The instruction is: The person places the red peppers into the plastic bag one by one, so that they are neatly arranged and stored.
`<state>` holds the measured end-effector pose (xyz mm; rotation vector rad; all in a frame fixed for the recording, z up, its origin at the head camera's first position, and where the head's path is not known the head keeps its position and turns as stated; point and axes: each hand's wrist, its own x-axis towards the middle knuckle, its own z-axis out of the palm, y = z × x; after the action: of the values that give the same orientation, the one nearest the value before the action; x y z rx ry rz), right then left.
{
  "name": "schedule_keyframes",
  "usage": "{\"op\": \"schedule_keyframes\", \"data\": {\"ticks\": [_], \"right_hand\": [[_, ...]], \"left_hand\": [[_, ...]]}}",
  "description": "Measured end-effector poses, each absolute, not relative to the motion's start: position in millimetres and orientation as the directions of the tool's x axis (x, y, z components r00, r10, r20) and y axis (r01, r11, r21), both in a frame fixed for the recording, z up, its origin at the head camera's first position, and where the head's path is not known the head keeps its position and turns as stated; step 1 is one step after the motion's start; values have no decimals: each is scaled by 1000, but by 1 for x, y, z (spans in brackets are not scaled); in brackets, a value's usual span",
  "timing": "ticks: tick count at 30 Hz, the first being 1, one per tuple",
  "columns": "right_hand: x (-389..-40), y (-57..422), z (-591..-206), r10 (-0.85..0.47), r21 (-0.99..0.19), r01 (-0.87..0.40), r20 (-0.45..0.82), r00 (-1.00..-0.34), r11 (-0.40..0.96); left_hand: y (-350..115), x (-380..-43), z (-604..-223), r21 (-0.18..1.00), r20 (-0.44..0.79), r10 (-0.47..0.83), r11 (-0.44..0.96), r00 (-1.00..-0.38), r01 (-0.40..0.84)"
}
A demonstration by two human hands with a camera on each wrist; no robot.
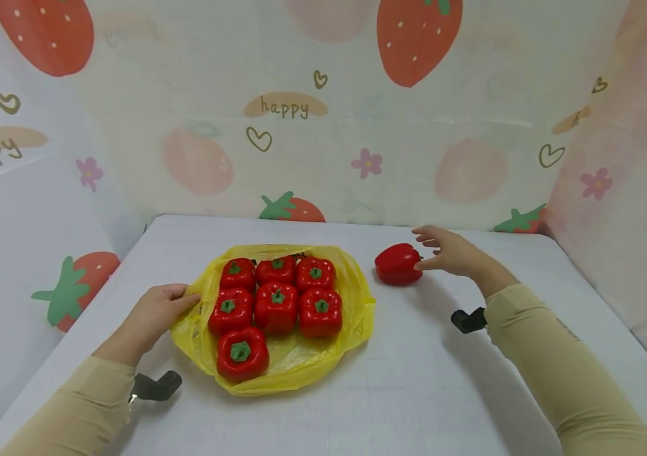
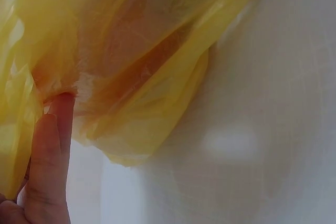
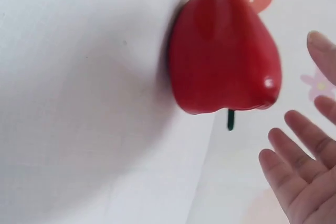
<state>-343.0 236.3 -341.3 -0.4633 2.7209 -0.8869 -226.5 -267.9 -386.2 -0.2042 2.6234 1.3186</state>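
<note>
A yellow plastic bag [image 1: 358, 310] lies spread wide on the table, with several red bell peppers [image 1: 276, 308] inside, most with their green stems facing up. My left hand [image 1: 155, 315] pinches the bag's left rim between thumb and fingers; in the left wrist view, fingertips [image 2: 64, 106] press into the thin yellow plastic. Right of the bag, a single red bell pepper [image 1: 397, 265] rests on its side, its short stem pointing right. Beside that stem end is my right hand [image 1: 450, 253], fingers spread and holding nothing. The right wrist view shows a gap between fingers and pepper [image 3: 223, 56].
The white table [image 1: 392, 392] extends under everything. A cloth backdrop [image 1: 323, 164] printed with strawberries, hearts and flowers rises along its back and sides. Dark wrist mounts [image 1: 155, 386] stick out from both sleeves, close over the table.
</note>
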Motion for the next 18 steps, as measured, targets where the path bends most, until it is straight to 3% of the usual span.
{"op": "schedule_keyframes", "data": {"ticks": [18], "right_hand": [[-357,245,-391,-302,-737,-80,-173,-938,671]], "left_hand": [[-266,-227,-387,778,-241,-38,590,-970,-216]]}}
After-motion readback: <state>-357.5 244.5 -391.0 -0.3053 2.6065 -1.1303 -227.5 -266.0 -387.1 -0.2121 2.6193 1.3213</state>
